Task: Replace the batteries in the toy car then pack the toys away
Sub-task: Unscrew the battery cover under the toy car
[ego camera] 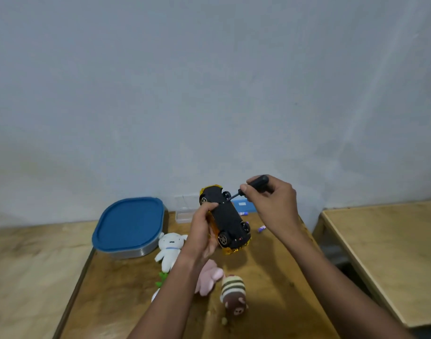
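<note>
The toy car is yellow with a black underside, and it is held upside down above the table. My left hand grips its left side. My right hand is closed on a black screwdriver whose tip touches the car's underside near the far wheels. Two small batteries lie on the table behind the car, one near the wall and one to the right. On the table near me are a white plush, a pink plush and a striped brown plush.
A grey container with a blue lid stands at the left. A clear plastic box sits against the wall. Something green peeks out beside my left arm. A second wooden table stands to the right across a gap.
</note>
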